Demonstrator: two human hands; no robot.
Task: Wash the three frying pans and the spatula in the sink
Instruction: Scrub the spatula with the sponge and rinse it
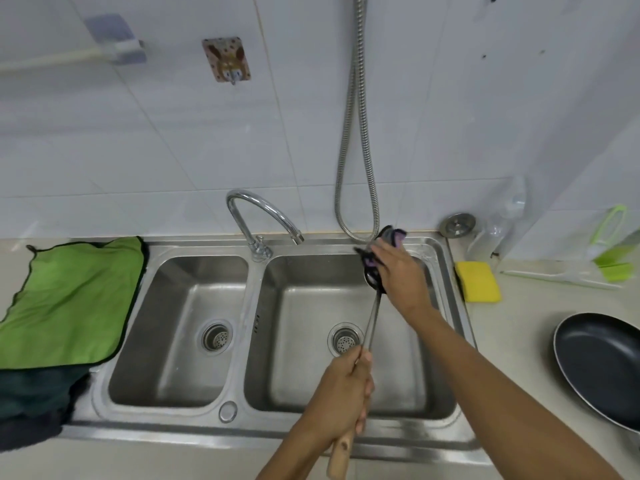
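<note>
Over the right basin of the steel double sink [252, 299], my left hand [341, 393] grips the spatula [373, 320] by its wooden handle, the metal shaft pointing away from me. My right hand [398, 268] holds a dark purple-and-black cloth [393, 237] wrapped round the spatula's blade, which is mostly hidden under the cloth and hand. One dark non-stick frying pan [599, 365] sits on the counter at the right edge, partly out of frame. No other pan is in view.
A chrome tap [258, 216] arches between the basins and a metal shower hose [349, 150] hangs above the right one. A yellow sponge [478, 282] and a sink plug [458, 224] lie right of the sink. A green towel [74, 299] covers the left counter.
</note>
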